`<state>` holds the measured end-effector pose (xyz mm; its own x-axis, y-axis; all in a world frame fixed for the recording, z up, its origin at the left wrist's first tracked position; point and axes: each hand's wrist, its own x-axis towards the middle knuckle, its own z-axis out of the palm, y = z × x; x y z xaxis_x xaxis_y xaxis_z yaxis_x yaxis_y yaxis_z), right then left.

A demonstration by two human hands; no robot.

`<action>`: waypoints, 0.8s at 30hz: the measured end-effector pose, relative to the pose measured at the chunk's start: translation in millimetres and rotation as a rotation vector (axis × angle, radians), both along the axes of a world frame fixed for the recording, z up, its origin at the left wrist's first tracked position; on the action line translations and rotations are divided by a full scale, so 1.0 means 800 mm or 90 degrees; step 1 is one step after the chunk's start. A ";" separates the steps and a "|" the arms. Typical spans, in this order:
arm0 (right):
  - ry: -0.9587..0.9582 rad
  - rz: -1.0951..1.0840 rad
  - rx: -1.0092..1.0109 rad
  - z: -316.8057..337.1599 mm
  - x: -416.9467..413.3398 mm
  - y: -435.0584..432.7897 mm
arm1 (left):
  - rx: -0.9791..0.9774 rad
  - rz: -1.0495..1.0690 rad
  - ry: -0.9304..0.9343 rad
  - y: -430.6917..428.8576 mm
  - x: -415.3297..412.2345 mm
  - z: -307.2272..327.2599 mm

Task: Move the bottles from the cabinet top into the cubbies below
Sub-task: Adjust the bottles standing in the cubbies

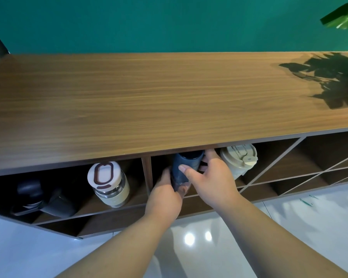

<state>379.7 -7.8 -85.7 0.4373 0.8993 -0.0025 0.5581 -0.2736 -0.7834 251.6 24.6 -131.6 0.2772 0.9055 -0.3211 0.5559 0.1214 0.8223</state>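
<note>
A dark blue bottle (181,165) stands partly inside the middle cubby under the wooden cabinet top (149,101). My left hand (165,195) grips its lower part from the left. My right hand (211,177) wraps it from the right, thumb across its front. A cream tumbler (239,158) stands in the same cubby to the right. In the left cubby are a glass bottle with a white lid (109,182) and a black bottle (36,197). No bottle stands on the cabinet top.
A vertical divider (147,173) separates the left and middle cubbies. Diagonal-slatted cubbies (301,169) lie to the right. A plant leaf (342,17) hangs at the top right, its shadow on the wood. A glossy white floor (199,247) lies below.
</note>
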 end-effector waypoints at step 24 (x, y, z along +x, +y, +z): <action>0.019 0.004 -0.007 0.001 0.001 -0.004 | 0.025 -0.009 0.020 0.000 -0.001 -0.008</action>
<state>380.5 -11.3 -85.1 0.4312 0.9019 -0.0248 0.5360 -0.2782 -0.7971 250.8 24.6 -138.0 0.2800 0.9138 -0.2942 0.5826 0.0818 0.8086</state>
